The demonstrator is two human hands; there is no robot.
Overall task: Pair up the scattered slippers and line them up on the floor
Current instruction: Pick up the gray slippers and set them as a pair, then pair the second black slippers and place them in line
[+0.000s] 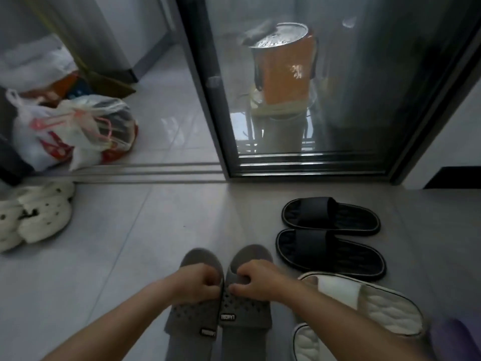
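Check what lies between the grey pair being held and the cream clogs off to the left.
Nothing: in the head view only bare floor tile lies between the grey slippers and the cream clogs.

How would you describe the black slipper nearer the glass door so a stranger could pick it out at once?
Start at the dark-framed glass door. On the grey floor before it lie two black slippers side by side. The black slipper nearer the door is the one; its twin lies next to the white slippers.
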